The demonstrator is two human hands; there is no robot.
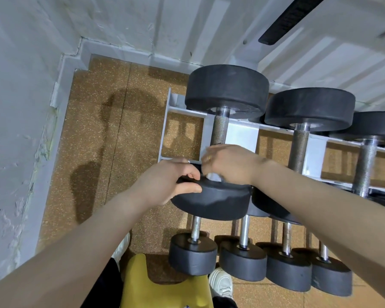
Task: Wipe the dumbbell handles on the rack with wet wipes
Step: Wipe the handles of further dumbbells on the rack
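A big black dumbbell lies at the left end of the grey rack (167,110), its knurled steel handle (220,127) running from the far head (227,90) to the near head (211,201). My left hand (169,181) grips the rim of the near head, thumb on top. My right hand (229,163) is curled round the lower end of the handle, and a white wet wipe (213,176) shows under its fingers. Two more big dumbbells (302,138) lie to the right on the same shelf.
Several smaller dumbbells (193,252) sit on the lower shelf below my hands. White walls close the corner on the left and behind. A speckled brown floor (120,134) lies left of the rack. My white shoe (221,283) and a yellow object (165,283) are at the bottom.
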